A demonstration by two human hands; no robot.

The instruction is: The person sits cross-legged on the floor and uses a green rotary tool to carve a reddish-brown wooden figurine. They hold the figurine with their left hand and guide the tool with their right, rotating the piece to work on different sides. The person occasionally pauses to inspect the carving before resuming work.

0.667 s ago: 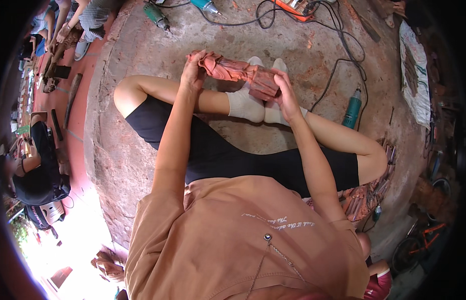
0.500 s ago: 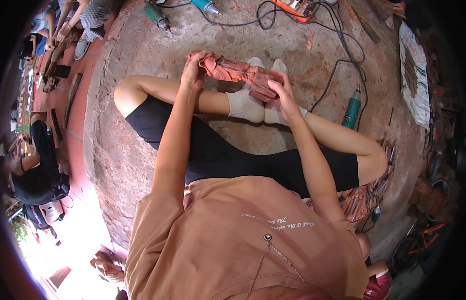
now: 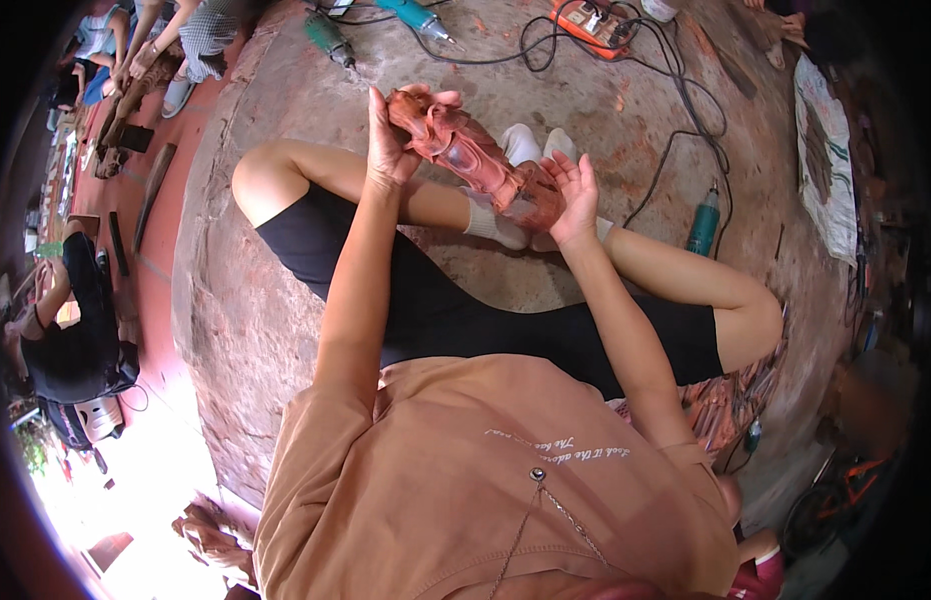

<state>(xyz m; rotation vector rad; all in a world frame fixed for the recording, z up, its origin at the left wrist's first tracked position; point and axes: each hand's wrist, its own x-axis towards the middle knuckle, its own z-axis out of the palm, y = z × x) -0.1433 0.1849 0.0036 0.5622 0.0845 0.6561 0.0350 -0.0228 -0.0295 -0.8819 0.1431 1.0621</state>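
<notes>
A carved reddish wooden figure [image 3: 475,165] is slung slantwise between my hands, above my socked feet. Its narrower, more deeply carved end lies in my left hand [image 3: 390,145], which is closed loosely round it with the thumb raised and the other fingers partly behind the wood. My right hand [image 3: 573,198] supports the blocky base at its palm. The fingers of that hand are stretched up and apart, and its thumb is hidden by the wood.
Two corded rotary tools [image 3: 330,40] [image 3: 415,18] lie ahead of me, another [image 3: 703,222] by my right knee. Black cables [image 3: 685,120] run from an orange power strip [image 3: 592,27]. Wood pieces [image 3: 725,405] lie behind my right thigh. Other people [image 3: 75,310] sit to the left.
The figure has tilted, its left end further up and its base lower, and has rolled to show another side. My right hand's fingers have loosened and spread off the base.
</notes>
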